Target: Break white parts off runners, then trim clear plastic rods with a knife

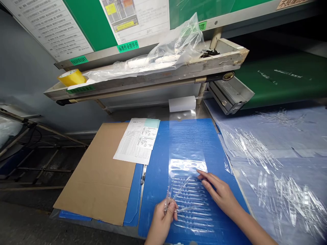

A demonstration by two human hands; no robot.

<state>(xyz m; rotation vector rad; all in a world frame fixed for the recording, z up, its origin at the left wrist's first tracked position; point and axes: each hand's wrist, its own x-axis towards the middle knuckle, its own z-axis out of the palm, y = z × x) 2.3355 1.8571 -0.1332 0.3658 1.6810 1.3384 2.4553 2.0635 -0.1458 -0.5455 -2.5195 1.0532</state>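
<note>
My left hand is closed around a small bunch of clear plastic pipettes, their tips pointing up and to the right. My right hand rests on a clear film strip with its fingers stretched out, fingertips pointing left near the strip's printed white part. Several pipettes lie in rows on the lower part of this strip. The strip runs up the blue corrugated board to a white roll.
A heap of loose clear pipettes covers plastic sheeting at the right. A brown cardboard sheet and a printed form lie at the left. Above, a shelf holds a plastic bag and yellow tape.
</note>
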